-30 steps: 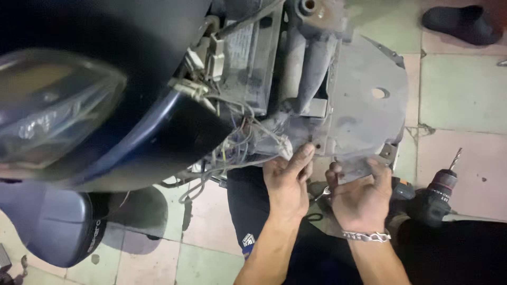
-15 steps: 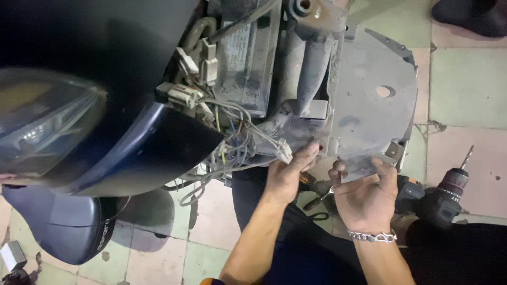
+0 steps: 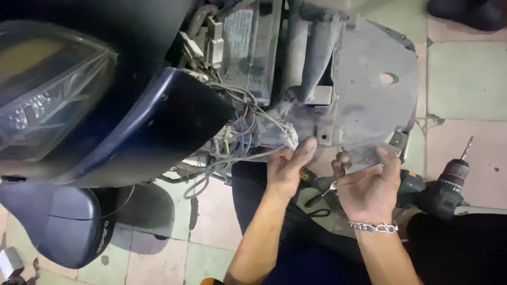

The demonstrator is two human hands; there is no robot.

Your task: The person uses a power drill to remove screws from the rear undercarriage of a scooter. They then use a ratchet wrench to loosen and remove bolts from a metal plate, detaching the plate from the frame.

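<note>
Dark blue scooter front fairing (image 3: 174,121) is seen at left, grey plastic underbody panel (image 3: 369,100) at right. Panel's lower edge is gripped by right hand (image 3: 369,190), fingers curled. White wire connector (image 3: 290,138) is pinched by left hand (image 3: 288,166). Cordless drill (image 3: 443,187) is laid on tiled floor (image 3: 465,79).

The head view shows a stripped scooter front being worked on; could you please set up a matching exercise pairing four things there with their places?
Things:
1. cordless drill
2. bracelet
3. headlight
4. wiring bundle

Places:
A. at the left edge, in the dark front panel
B. on the tiled floor, right of the hands
C. hanging out just left of the left hand
D. round the wrist of the right hand

Pairs: 1-B, 2-D, 3-A, 4-C
</note>
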